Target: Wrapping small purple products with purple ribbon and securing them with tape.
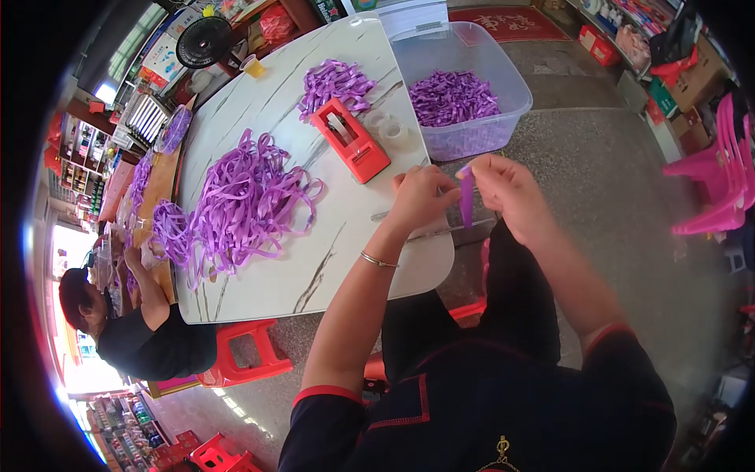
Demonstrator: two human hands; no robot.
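Just past the table's right edge, a short folded purple ribbon hangs between my two hands. My right hand pinches its upper end between thumb and fingers. From the left, my left hand is closed, and its thumb and fingertip meet the ribbon's side. A red tape dispenser stands on the table beyond my left hand, with clear tape rolls beside it. Large tangled purple ribbons lie to the left on the table, and a smaller ribbon pile sits behind the dispenser.
A clear plastic bin holding many purple ribbons stands against the marble-patterned table at the far right. A cup of yellow liquid and a black fan are at the back. Another person sits at the left; pink chairs stand right.
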